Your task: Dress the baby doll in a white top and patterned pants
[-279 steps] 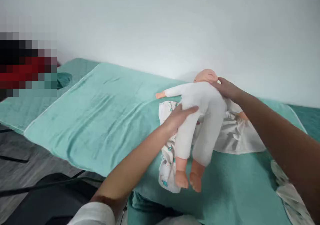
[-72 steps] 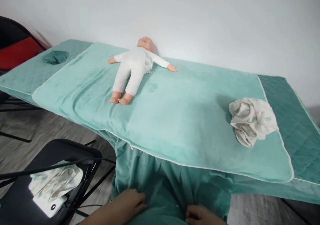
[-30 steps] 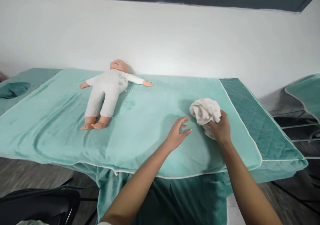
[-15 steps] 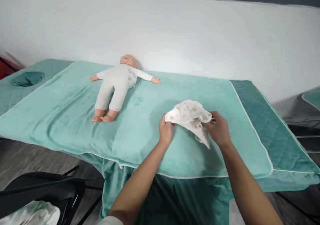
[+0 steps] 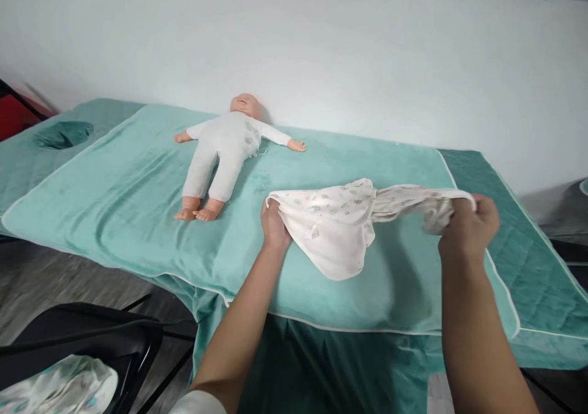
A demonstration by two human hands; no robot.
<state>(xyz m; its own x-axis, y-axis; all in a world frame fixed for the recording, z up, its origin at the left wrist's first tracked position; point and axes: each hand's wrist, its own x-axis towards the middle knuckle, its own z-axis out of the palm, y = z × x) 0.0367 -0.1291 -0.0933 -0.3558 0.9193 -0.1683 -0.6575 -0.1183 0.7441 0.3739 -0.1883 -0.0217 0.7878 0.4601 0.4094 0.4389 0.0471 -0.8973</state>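
1. Nearest the wearer, below and left of the left hand [image 5: 275,223], a black chair [image 5: 119,353] carries a crumpled cloth [image 5: 68,386].
2. The hands are well apart. The left hand grips the left end of a patterned white garment [image 5: 333,230]; the right hand [image 5: 468,227] is clamped on its other end.
3. Between the hands, the garment stretches over a teal sheet [image 5: 138,187], its wider part hanging beside the left hand, its bunched part beside the right.
4. Right of the right hand, the surface [image 5: 528,230] shows darker quilting.
5. Beyond and left of the left hand, a doll [image 5: 225,135] lies face-up, feet toward the wearer.
6. Farthest from both hands stands a white wall [image 5: 294,46].
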